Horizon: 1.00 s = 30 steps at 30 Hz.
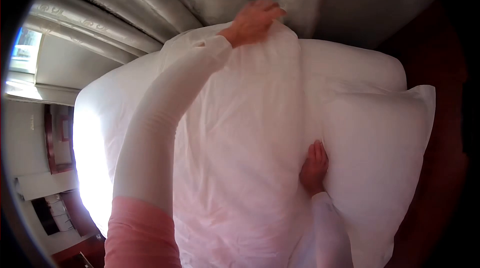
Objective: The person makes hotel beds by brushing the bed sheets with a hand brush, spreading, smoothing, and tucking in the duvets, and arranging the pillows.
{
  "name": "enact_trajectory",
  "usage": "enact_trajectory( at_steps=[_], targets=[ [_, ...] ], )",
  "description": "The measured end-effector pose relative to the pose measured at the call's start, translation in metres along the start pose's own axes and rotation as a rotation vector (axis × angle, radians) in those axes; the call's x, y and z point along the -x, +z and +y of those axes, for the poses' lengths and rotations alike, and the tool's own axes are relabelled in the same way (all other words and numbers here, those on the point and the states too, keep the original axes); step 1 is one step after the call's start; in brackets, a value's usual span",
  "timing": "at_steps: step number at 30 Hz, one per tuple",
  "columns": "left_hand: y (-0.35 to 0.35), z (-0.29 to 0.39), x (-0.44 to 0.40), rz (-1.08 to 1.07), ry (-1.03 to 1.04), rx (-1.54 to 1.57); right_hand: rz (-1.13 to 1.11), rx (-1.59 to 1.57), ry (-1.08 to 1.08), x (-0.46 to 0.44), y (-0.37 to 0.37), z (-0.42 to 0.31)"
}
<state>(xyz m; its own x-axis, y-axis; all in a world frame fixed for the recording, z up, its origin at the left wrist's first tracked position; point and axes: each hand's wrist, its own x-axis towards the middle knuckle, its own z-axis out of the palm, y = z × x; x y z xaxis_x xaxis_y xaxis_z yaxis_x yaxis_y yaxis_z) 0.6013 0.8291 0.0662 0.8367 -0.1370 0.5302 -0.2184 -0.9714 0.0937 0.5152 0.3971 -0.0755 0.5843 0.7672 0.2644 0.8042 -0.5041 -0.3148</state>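
Note:
A white duvet [240,113] covers most of the bed, its folded edge running beside the pillow. My left hand [254,22] reaches across to the far side and rests on top of the duvet's far corner, fingers stretched out and slightly blurred. Lower down, my right hand [314,168] lies flat on the bedding where the duvet edge meets a white pillow [375,143], its fingers straight and side by side. No cloth shows pinched in either hand.
A second white pillow [355,63] lies behind the nearer one. Pale patterned curtains [100,23] hang along the far side, close to the bed. Dark red-brown flooring [435,168] is at the right. Furniture [62,138] stands beyond the bed's left end.

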Motion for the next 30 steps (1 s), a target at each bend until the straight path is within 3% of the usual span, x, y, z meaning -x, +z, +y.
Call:
enact_trajectory(
  at_steps=[2,3,4,5,7,9,10,11,12,14,15,16,17,18,20,22,25,27,29,30],
  targets=[
    [-0.018,-0.074,0.055,-0.025,-0.306,-0.146,0.021,-0.005,-0.007,0.001,0.001,0.0],
    [-0.034,-0.097,0.087,-0.205,-0.66,-0.309,0.017,-0.027,0.004,-0.001,-0.004,-0.003],
    [-0.052,-0.113,0.137,-0.265,-0.496,-0.565,0.019,-0.036,-0.004,-0.001,-0.003,-0.003],
    [-0.064,-0.125,0.177,-0.441,-0.66,-0.6,0.023,-0.041,-0.01,-0.001,-0.003,-0.003],
    [-0.08,-0.134,0.231,-0.718,-1.08,-0.225,-0.003,-0.036,0.012,-0.003,-0.003,0.0],
    [-0.088,-0.143,0.251,-0.538,-1.37,0.346,-0.074,-0.011,0.055,-0.005,-0.013,0.005],
    [-0.098,-0.144,0.258,-0.311,-1.405,0.529,-0.129,-0.021,0.068,-0.005,-0.014,-0.001],
    [-0.132,-0.108,0.239,-0.04,-1.465,0.519,-0.037,-0.03,0.026,-0.001,-0.006,0.0],
    [-0.146,-0.099,0.241,0.306,-1.386,0.487,0.011,-0.037,-0.008,-0.002,-0.003,0.0],
    [-0.177,-0.068,0.278,0.384,-1.579,0.378,0.042,-0.012,-0.039,-0.002,-0.002,-0.002],
    [-0.185,-0.05,0.305,0.302,-1.816,0.413,0.05,-0.013,-0.046,-0.004,-0.003,0.001],
    [-0.191,-0.023,0.321,0.198,-1.995,0.705,0.051,-0.01,-0.05,-0.003,-0.003,0.001],
    [-0.197,0.003,0.338,-0.11,-2.0,1.031,0.047,-0.004,-0.049,-0.001,-0.003,0.001],
    [-0.193,0.054,0.314,-0.147,-2.007,1.22,0.061,0.012,-0.056,-0.001,-0.002,0.001],
    [-0.194,0.103,0.285,0.045,-1.556,0.789,0.083,0.041,-0.085,0.0,0.0,0.002],
    [-0.213,0.066,0.295,0.068,-1.55,0.998,0.123,0.027,-0.106,-0.002,0.002,0.002],
    [-0.21,0.113,0.343,0.041,-1.735,1.013,0.139,0.127,-0.081,-0.001,0.004,0.001],
    [-0.222,0.174,0.42,-0.094,-1.756,1.469,0.221,0.094,-0.118,0.0,0.02,0.017],
    [-0.239,0.291,0.457,0.006,-1.846,1.579,0.26,0.134,-0.162,-0.001,0.023,0.021],
    [-0.246,0.342,0.509,-0.172,-1.862,1.633,0.23,0.064,-0.151,0.0,0.017,0.015]
  ],
)
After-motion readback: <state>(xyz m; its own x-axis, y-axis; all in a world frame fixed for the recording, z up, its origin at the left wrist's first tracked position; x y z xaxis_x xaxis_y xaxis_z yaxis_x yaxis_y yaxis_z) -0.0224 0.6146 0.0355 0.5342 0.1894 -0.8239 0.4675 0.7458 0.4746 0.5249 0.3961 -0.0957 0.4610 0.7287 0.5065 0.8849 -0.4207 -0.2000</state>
